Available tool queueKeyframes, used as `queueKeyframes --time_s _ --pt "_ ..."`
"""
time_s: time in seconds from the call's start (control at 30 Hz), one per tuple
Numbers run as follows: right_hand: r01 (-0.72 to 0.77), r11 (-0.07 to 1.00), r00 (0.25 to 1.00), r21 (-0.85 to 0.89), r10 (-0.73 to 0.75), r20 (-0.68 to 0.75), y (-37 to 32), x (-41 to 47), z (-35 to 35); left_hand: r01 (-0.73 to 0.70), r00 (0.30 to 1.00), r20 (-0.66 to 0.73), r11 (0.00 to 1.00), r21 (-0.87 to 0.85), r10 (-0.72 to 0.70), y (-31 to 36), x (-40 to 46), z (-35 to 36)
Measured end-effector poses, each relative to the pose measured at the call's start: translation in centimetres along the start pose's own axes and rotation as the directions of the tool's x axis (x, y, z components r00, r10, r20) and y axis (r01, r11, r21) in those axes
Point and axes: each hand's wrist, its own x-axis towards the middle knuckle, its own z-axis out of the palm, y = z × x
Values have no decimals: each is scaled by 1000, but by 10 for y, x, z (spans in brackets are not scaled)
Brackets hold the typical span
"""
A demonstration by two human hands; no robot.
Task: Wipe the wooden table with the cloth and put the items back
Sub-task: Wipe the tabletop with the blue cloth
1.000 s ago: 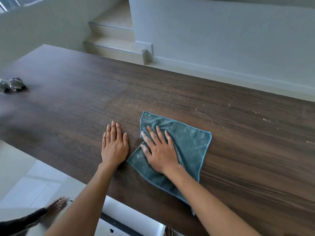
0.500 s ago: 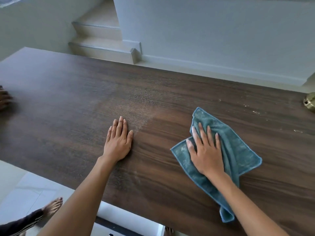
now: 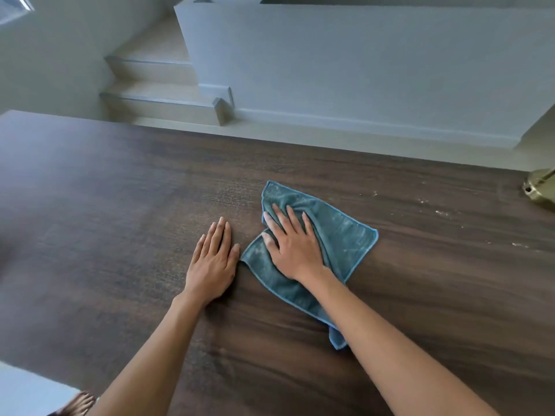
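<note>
The cloth (image 3: 339, 241) lies crumpled on the wooden table (image 3: 120, 205), near its middle. The right hand (image 3: 292, 249) presses it flat, fingers straight and slightly spread, pointing toward the far edge. Pale crumbs (image 3: 441, 212) lie to the right of the cloth, well apart, toward a brass object (image 3: 540, 187) at the frame edge. The right hand is nearer; the stroke likely runs rightward. The left hand (image 3: 213, 262) rests flat on bare wood, fingers together, thumb just beside the cloth corner.
</note>
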Motion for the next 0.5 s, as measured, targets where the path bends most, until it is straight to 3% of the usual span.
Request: queueKeyframes --time_s 0.17,0.33,0.5 --pt "-170 985 984 11 171 -51 72 13 -22 21 999 30 1000 -1 -21 1 16 -2" --pt "-310 951 943 -3 307 -132 105 -62 -25 -4 1000 11 1000 14 4 -1 29 0" --pt "-248 967 957 -64 235 -169 65 -119 -8 -36 999 2 999 20 36 6 47 1"
